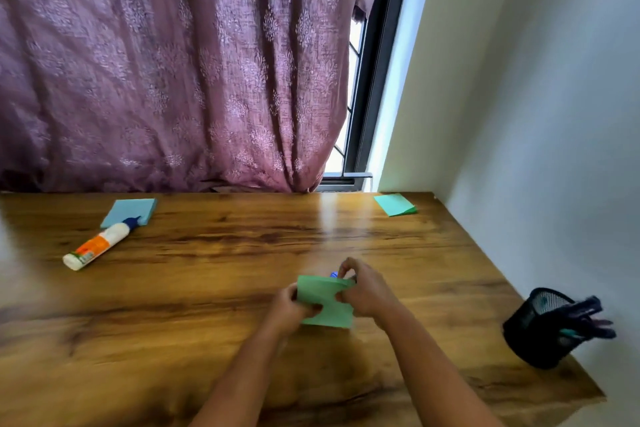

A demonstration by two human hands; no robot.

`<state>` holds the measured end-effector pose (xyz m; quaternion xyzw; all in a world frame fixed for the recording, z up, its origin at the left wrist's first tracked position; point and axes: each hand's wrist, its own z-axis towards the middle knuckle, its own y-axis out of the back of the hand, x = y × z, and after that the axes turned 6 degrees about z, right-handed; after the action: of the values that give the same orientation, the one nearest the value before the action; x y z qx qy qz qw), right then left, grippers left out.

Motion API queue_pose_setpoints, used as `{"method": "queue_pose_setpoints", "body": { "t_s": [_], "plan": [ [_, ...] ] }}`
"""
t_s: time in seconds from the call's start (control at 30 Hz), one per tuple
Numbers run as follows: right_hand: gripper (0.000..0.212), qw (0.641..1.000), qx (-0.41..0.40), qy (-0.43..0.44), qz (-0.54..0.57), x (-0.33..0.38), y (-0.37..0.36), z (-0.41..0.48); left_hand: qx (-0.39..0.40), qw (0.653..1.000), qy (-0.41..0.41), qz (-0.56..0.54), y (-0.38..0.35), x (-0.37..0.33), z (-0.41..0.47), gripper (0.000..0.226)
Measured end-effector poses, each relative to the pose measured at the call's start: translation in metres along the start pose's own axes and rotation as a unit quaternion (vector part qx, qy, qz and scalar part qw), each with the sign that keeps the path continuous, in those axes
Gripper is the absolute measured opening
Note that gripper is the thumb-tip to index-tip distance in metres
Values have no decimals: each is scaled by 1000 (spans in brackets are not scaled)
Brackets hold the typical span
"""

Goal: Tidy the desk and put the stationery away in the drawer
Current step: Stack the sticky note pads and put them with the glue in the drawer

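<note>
1. Two hands meet a little in from the front edge of the brown wood-grain desk point(207, 288), about midway along it. Between them, on my feed, is a green paper note pad point(325, 300), bowed in the middle.
2. The left hand point(289, 305) grips the pad's left edge, with its fingers curled round it.
3. The right hand point(363, 291) pinches the pad at its upper right corner, thumb on the near face and fingers hooked over the top edge.
4. A small blue object point(333, 274) shows just behind the pad's top edge, beside the right fingertips. I cannot tell what it is.
5. Near the far left corner, a white glue bottle with an orange label and blue cap point(100, 244) lies on its side. Its cap rests on a pale blue square sticky-note pad point(130, 212).
6. A second green sticky-note pad point(394, 204) lies flat at the far right corner, close to the wall.
7. A black mesh pen holder point(543, 326) stands at the right edge toward the front, beside the wall. The pens in it are too blurred for me to count.
8. A purple patterned curtain point(173, 62) hangs behind the far edge, and a dark window frame point(377, 62) stands to its right.
</note>
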<state>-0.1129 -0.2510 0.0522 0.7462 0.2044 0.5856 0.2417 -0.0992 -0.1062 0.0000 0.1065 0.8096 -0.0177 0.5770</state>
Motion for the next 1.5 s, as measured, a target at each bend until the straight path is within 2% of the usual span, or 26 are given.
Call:
{"method": "queue_pose_setpoints", "body": {
  "t_s": [0.1, 0.2, 0.27, 0.33, 0.4, 0.47, 0.6, 0.7, 0.77, 0.83, 0.97, 1.23, 1.4, 1.5],
  "plan": [
    [33, 996, -46, 77, 12, 8, 12, 15, -29, 998, 19, -61, -1, -24, 10, 32],
    [30, 987, -72, 137, 52, 15, 26, 32, -38, 978, 92, -182, -6, -47, 29, 13],
    [30, 981, -77, 160, 77, 16, 37, 46, -26, 951, 127, -282, -8, -63, 45, 25],
    [33, 977, -69, 187, 76, 13, 51, 61, 0, 934, 126, -333, -13, -79, 63, 42],
    [45, 977, -62, 196, 57, 9, 64, 77, -2, 935, 121, -334, -23, -93, 79, 37],
    [52, 979, -55, 188, 54, 2, 79, 97, -22, 950, 114, -289, -39, -103, 101, 14],
    [54, 983, -46, 170, 54, -20, 103, 140, -46, 975, 87, -197, -72, -115, 141, 28],
    [51, 985, -76, 133, 80, -42, 116, 175, -81, 984, 68, -144, -94, -112, 171, 31],
    [40, 985, -109, 95, 93, -56, 125, 197, -124, 984, 56, -115, -100, -107, 189, 34],
    [31, 986, -149, 40, 59, -71, 134, 221, -155, 981, 61, -100, -103, -106, 200, 35],
    [35, 972, -204, -106, -44, -88, 144, 259, -182, 977, 72, -88, -104, -109, 213, 43],
    [80, 966, -123, -186, -134, -86, 142, 297, -193, 967, 110, -121, -100, -107, 226, 54],
    [83, 961, -94, -237, -110, -80, 138, 286, -197, 962, 115, -148, -96, -102, 213, 59],
    [73, 958, -115, -245, -95, -79, 133, 267, -198, 964, 106, -142, -87, -100, 201, 59]
  ]
}}
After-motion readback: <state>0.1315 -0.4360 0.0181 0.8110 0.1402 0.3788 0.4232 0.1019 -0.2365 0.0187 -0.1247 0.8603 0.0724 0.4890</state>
